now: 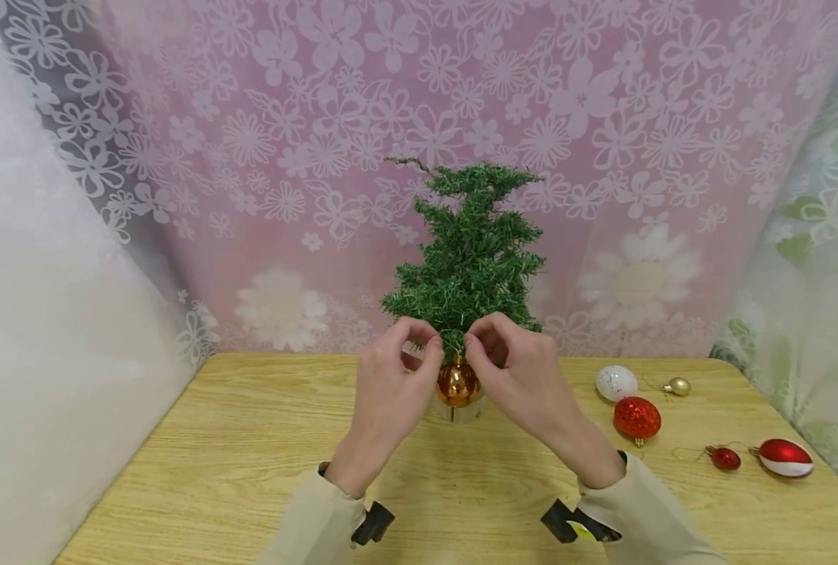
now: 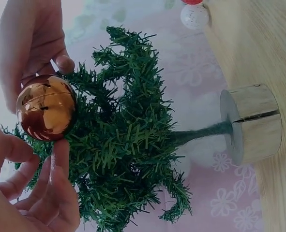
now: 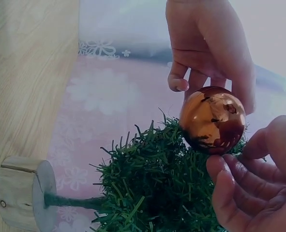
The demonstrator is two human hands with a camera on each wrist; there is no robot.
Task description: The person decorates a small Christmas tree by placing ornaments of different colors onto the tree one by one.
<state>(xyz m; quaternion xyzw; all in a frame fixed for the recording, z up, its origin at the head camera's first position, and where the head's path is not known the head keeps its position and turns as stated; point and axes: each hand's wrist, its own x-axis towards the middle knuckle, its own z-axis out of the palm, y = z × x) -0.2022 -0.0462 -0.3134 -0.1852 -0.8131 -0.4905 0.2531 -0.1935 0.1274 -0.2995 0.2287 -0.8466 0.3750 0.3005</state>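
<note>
A shiny copper-gold bauble (image 1: 458,386) hangs between the two hands, in front of the lower branches of a small green artificial Christmas tree (image 1: 471,255). My left hand (image 1: 391,380) pinches one side of the bauble's thin hanging string (image 1: 453,331) between thumb and forefinger. Opposite it, my right hand (image 1: 528,377) pinches the string's other side the same way. In the left wrist view the bauble (image 2: 47,108) overlaps the branch tips, with fingers close on both sides. The tree's round wooden base (image 2: 259,125) stands on the table, mostly hidden behind the bauble in the head view.
On the right of the wooden table (image 1: 249,471) lie a white speckled bauble (image 1: 616,383), a red glittery one (image 1: 637,417), a small gold one (image 1: 679,386), a small red one (image 1: 725,458) and a red-and-white one (image 1: 785,457). A pink floral curtain (image 1: 306,157) hangs behind.
</note>
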